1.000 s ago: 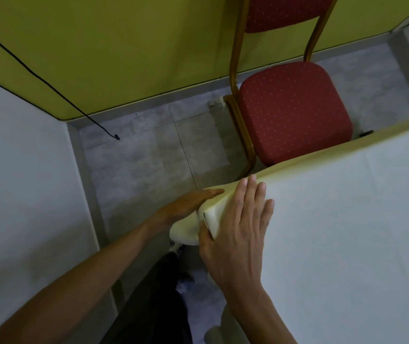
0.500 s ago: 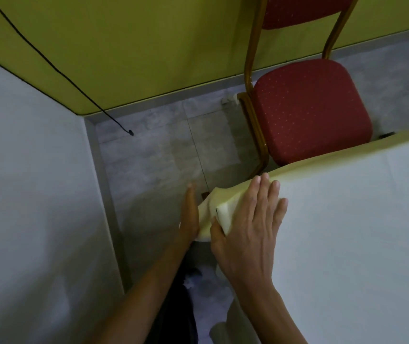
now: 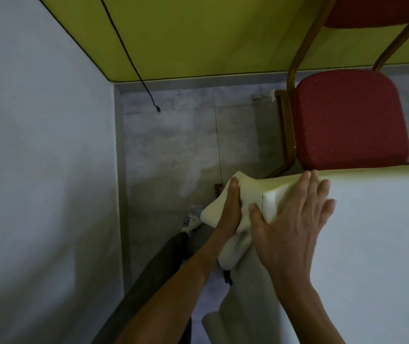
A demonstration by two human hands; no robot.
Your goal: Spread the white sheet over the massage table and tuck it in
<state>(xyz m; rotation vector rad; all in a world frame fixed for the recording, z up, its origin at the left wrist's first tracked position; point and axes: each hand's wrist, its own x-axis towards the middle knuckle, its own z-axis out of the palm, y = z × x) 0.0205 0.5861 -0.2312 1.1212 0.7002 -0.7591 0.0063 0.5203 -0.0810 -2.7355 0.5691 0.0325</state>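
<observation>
While my right hand point(image 3: 295, 227) lies flat, fingers straight, pinning the white sheet point(image 3: 384, 256) on the massage table point(image 3: 271, 202) corner, my left hand point(image 3: 230, 209), nearer the slack, presses straight-fingered into the loose fold point(image 3: 213, 212) just left, which I judge must go down and under.

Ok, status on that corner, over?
Right hand flat on white sheet. Left hand pressing its bunched corner fold, tuck not done. Red chair close beyond the edge.

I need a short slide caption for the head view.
Tucking a corner: right hand lies flat on the white sheet, left hand presses its loose fold.
</observation>
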